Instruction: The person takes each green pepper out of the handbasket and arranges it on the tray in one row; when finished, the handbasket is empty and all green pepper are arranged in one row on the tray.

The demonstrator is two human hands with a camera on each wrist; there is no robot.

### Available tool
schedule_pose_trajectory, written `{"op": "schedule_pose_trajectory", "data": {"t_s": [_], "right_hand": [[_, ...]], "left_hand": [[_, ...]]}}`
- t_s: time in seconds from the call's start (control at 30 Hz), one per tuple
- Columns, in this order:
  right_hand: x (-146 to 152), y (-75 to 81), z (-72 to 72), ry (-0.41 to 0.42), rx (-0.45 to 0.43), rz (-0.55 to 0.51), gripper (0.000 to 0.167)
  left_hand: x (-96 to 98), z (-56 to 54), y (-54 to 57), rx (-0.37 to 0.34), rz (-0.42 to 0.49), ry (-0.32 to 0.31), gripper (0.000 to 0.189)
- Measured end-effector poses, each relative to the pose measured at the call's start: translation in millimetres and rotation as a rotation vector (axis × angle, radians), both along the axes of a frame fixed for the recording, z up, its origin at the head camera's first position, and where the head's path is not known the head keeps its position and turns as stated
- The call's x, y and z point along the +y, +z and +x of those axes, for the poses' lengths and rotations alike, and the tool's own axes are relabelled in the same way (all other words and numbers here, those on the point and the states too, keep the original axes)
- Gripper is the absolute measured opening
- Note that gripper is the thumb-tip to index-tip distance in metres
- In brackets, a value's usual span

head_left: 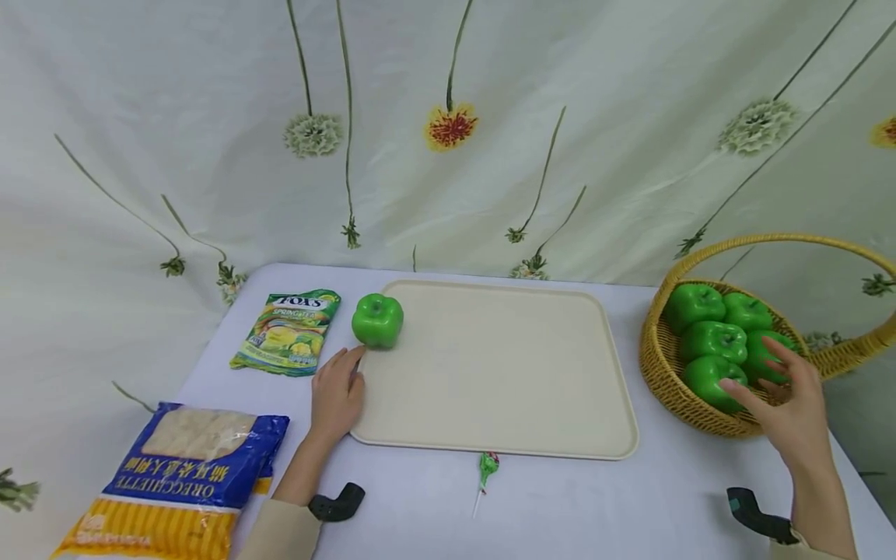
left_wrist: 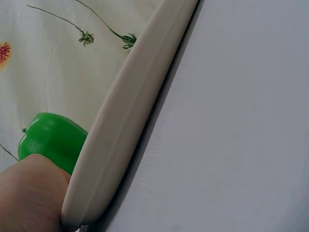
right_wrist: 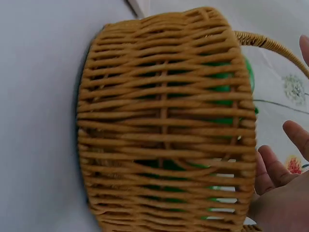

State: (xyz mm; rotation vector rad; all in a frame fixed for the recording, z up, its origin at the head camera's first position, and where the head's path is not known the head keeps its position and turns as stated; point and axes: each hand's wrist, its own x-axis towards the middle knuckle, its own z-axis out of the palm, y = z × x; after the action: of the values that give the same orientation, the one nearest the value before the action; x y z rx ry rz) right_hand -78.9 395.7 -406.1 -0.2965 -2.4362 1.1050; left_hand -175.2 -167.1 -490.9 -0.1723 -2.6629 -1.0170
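My left hand [head_left: 338,393] rests at the left rim of a cream tray [head_left: 490,373], its fingertips just below a green bell pepper [head_left: 378,320]. That pepper stands upright at the tray's back left corner. In the left wrist view the hand [left_wrist: 31,195] shows partly, beside the tray's wall [left_wrist: 125,116]. Over the front right of a wicker basket [head_left: 661,381] my right hand [head_left: 791,400] is spread, thumb and fingers apart. Several green peppers [head_left: 712,342] lie inside; the hand overlaps the nearest ones. From the right wrist, woven basket side [right_wrist: 164,121] hides most of them.
Left of the tray lie a green Fox's candy bag [head_left: 287,333] and a blue and yellow orecchiette bag [head_left: 178,482]. A lollipop [head_left: 488,470] is in front of the tray. The basket's tall handle [head_left: 777,238] arches at the right. Flowered cloth [head_left: 448,194] hangs behind.
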Motion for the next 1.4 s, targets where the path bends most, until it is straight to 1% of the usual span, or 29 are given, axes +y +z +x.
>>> {"op": "schedule_pose_trajectory", "data": {"t_s": [0.07,0.2,0.33,0.5,0.73,0.8,0.87,0.97,1.0,1.07,1.2,1.23,1.4], "right_hand": [[3.8,-4.5,0.6,-0.011,-0.022,-0.016,0.081],[5.4,-9.6,-1.8,-0.016,-0.033,-0.018,0.083],[5.5,-11.8,-4.5,-0.002,-0.043,-0.022,0.088],[4.4,-13.0,-2.5,-0.003,-0.064,-0.018,0.089],[3.0,-16.5,-3.7,-0.007,-0.090,0.041,0.091],[5.7,-19.9,-5.1,0.001,-0.101,0.048,0.090],[8.8,-25.4,-7.4,-0.018,-0.124,0.072,0.089],[13.9,-31.5,-10.6,-0.016,-0.145,0.073,0.089],[14.2,-33.0,-11.4,-0.029,-0.159,0.086,0.090],[14.3,-31.7,-11.7,-0.004,-0.171,0.091,0.090],[7.0,-21.7,-9.6,0.044,-0.189,0.128,0.087],[5.1,-18.5,-9.0,0.067,-0.190,0.130,0.086],[-0.8,-11.6,-7.6,0.087,-0.218,0.164,0.079]], "left_hand": [[0.0,0.3,-0.1,0.004,0.003,0.002,0.043],[-0.1,0.7,0.5,-0.007,0.004,0.003,0.043],[0.0,0.3,1.8,-0.010,-0.003,0.000,0.042],[1.7,0.6,3.2,0.002,-0.008,0.001,0.042],[1.8,0.9,3.1,0.013,-0.004,0.005,0.043],[1.7,0.7,2.8,0.015,-0.002,0.005,0.043],[1.3,0.4,2.1,0.014,-0.003,0.004,0.043],[1.0,0.7,2.0,0.004,0.001,0.001,0.043],[0.8,0.6,1.8,-0.002,0.001,-0.001,0.043],[0.5,0.5,1.7,-0.008,0.003,-0.002,0.043],[0.4,0.4,1.8,-0.011,0.007,-0.003,0.043],[0.4,0.5,2.0,-0.010,0.006,-0.002,0.043],[1.0,0.5,2.8,-0.015,0.003,0.001,0.043]]}}
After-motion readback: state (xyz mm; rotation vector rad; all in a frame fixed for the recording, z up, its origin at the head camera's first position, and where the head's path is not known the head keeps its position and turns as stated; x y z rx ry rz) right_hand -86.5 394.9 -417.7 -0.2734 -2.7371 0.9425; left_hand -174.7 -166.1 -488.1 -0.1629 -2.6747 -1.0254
